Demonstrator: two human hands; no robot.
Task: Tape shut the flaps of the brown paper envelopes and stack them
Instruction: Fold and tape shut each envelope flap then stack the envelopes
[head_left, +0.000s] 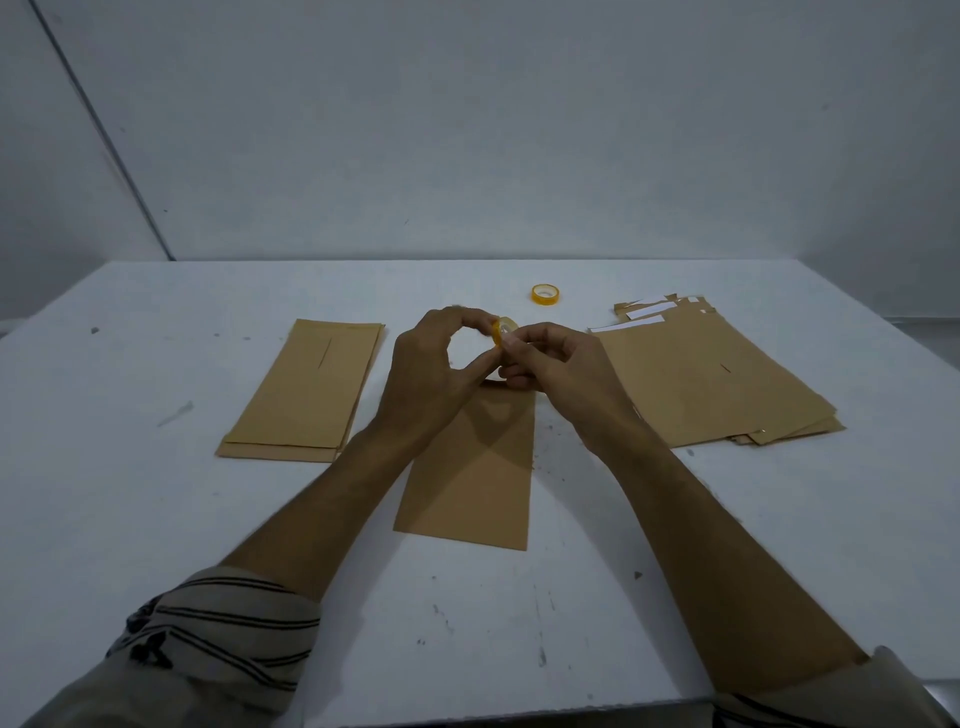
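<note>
- Brown paper envelope (472, 483) lies flat on the white table (156, 519), its long side running away from the person; the hands hide its far end.
- Yellow tape roll (504, 332) is held in the air just above that far end, between both hands; the left hand (431, 374) pinches it with thumb and forefinger curved into a ring; the right hand (556, 369), fingers curled, pinches at the roll's rim from the other side.
- Left of the envelope, apart from it, sits a neat stack (306, 395) of the same envelopes; right of it lies a looser, fanned pile (711, 384) with white strips showing at its far edge.
- Beyond the envelope's far end a second roll (544, 294) lies flat on the table, touched by neither hand.
- Whether any envelope holds anything cannot be told.
</note>
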